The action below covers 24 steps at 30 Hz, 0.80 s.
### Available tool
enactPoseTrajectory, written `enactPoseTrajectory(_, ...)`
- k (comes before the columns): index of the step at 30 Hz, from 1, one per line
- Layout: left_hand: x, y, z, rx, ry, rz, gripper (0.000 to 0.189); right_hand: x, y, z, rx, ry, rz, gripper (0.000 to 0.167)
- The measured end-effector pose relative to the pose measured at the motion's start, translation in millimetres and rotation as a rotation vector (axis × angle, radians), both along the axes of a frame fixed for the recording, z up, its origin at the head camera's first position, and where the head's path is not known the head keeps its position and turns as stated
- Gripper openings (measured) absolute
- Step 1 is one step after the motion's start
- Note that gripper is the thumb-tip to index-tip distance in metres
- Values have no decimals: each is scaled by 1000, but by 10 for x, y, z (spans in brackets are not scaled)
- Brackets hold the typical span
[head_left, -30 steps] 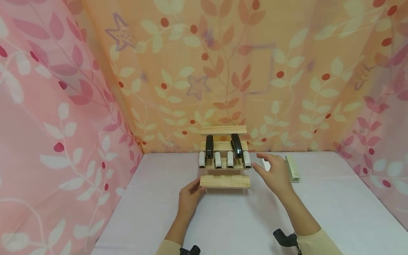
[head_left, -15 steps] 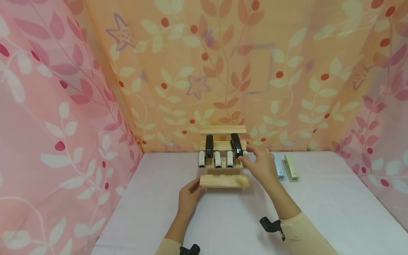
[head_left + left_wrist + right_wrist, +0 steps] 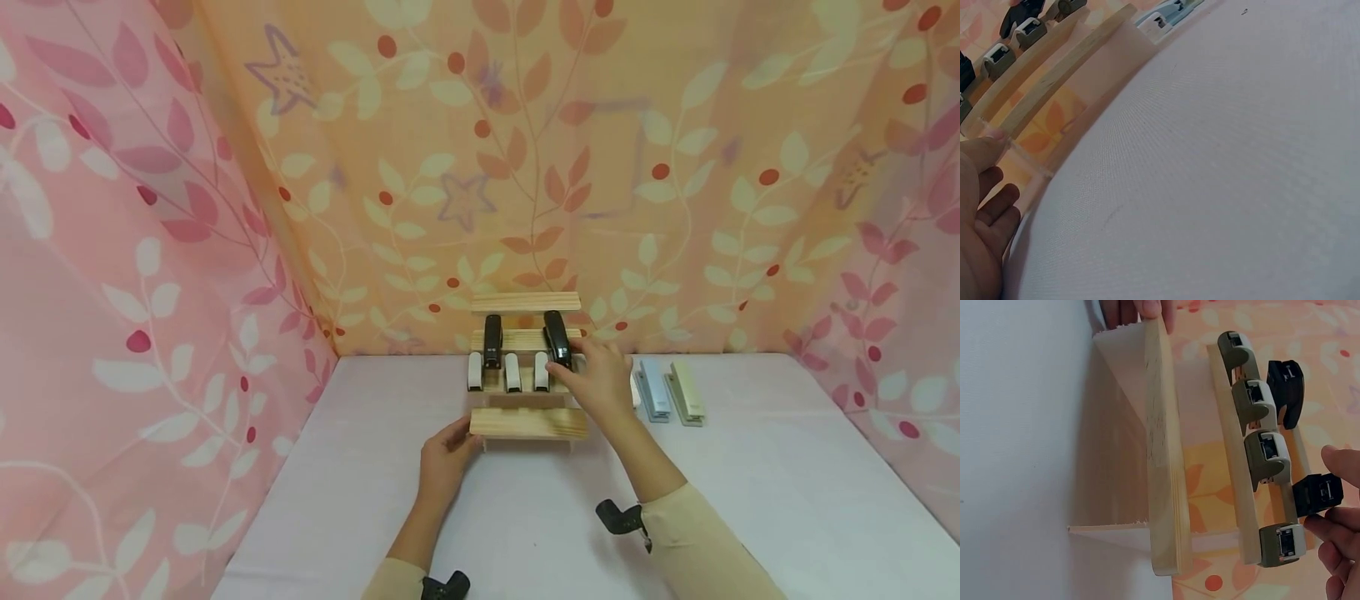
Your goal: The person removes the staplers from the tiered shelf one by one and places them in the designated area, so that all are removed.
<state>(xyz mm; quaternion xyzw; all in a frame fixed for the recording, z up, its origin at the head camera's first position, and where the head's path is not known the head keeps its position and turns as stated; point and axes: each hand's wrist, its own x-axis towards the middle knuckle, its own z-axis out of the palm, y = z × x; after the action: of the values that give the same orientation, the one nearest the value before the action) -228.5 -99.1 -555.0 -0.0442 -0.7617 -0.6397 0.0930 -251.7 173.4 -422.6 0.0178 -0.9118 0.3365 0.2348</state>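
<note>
My left hand (image 3: 444, 467) grips the left end of the lowest board of a small tiered wooden shelf (image 3: 528, 423), thumb on the board. Two black staplers lie on an upper tier, one at left (image 3: 492, 342) and one at right (image 3: 557, 337). My right hand (image 3: 598, 379) is around the right black stapler. In the right wrist view a finger touches that stapler (image 3: 1318, 494), while the thumb stands a little apart from it. Several white staplers (image 3: 512, 372) line the tier below; the rightmost white one (image 3: 1282, 544) is hidden behind my right hand in the head view.
Right of the shelf, on the white tabletop (image 3: 757, 500), stand a light blue stapler (image 3: 655, 392), a cream stapler (image 3: 686, 394) and a mostly hidden white object (image 3: 636, 392). A floral curtain (image 3: 420, 250) hangs close behind the shelf.
My right hand has moved left from beside the shelf to the right black stapler, uncovering the light blue stapler. My left hand stays on the shelf. The staplers have not visibly moved.
</note>
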Motion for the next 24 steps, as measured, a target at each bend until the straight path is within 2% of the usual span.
enactPoseTrajectory(6, 7, 6, -15, -8, -29, 1, 47, -34, -32, -21, 23, -4, -36, 61)
enactPoseTrajectory(15, 19, -11, -6, -24, -41, 3, 48, -49, -42, -55, 32, 76, -74, 47)
enactPoseTrajectory(24, -4, -16, -13, -29, -38, 2, 48, -90, -24, -53, -50, 130, -100, 42)
